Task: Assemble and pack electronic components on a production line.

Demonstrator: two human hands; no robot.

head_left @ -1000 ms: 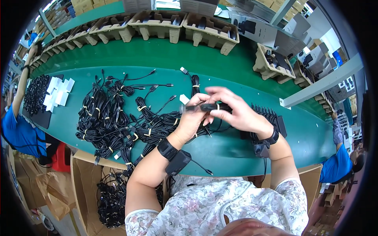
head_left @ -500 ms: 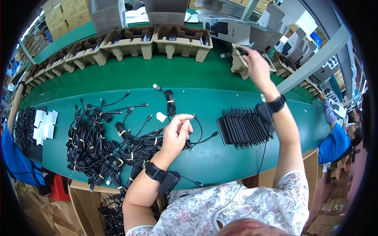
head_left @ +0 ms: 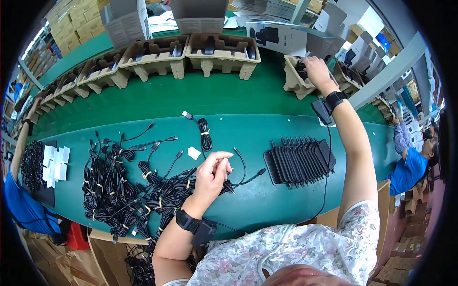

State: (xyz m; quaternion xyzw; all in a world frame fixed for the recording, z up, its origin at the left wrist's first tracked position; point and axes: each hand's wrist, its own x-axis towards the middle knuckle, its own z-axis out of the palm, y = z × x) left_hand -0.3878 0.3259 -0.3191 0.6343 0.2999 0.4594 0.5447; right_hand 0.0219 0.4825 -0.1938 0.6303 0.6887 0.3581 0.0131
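Note:
At the far right, my right hand point(head_left: 318, 72) reaches into a moulded cardboard tray point(head_left: 296, 85). Its fingers are bent over a dark item point(head_left: 301, 70) whose kind I cannot make out. My left hand point(head_left: 211, 175) hovers low or rests at the right end of a heap of tied black cables point(head_left: 164, 188), fingers curled in; whatever they hold, if anything, is hidden. Beyond it lies a single coiled cable point(head_left: 205, 135) with a pale plug. To the right sits a row of thin black ribbed pieces point(head_left: 300, 162) with short prongs.
More cardboard trays point(head_left: 222, 53) holding black parts line the back. Printed boxes point(head_left: 279, 39) stand behind them. A grey post point(head_left: 393, 71) slants beside my right wrist. Co-workers in blue sit at left point(head_left: 26, 202) and right point(head_left: 409, 171). An open carton point(head_left: 107, 260) is below the table edge.
My right hand has settled over the tray; the pale plug that stuck out at its left no longer shows there. My left hand has barely moved. The view has shifted slightly.

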